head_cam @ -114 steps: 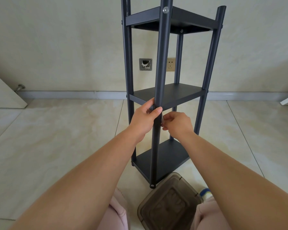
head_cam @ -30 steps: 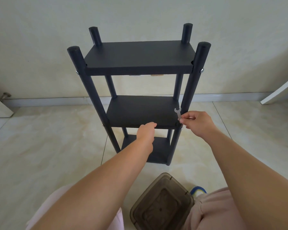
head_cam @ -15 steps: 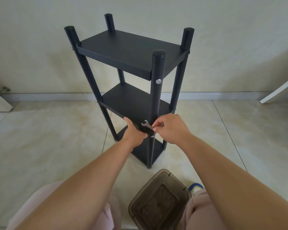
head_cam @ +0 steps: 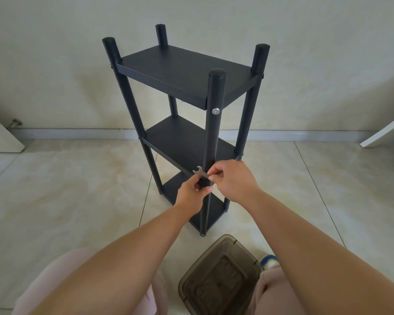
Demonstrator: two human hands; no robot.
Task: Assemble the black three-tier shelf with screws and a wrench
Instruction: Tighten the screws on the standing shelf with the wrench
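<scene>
The right hand (head_cam: pixel 233 180) pinches a small flat silver wrench (head_cam: pixel 200 172) and the left hand (head_cam: pixel 191 193) grips the near post at the middle tier of the upright black three-tier metal shelf (head_cam: pixel 184 71), seemingly fully framed, final tightening apparently left.

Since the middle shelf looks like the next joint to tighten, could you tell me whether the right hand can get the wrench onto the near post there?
Probably yes: the right hand already pinches the wrench against the near post at the middle shelf, though the left hand crowds that spot.
</scene>
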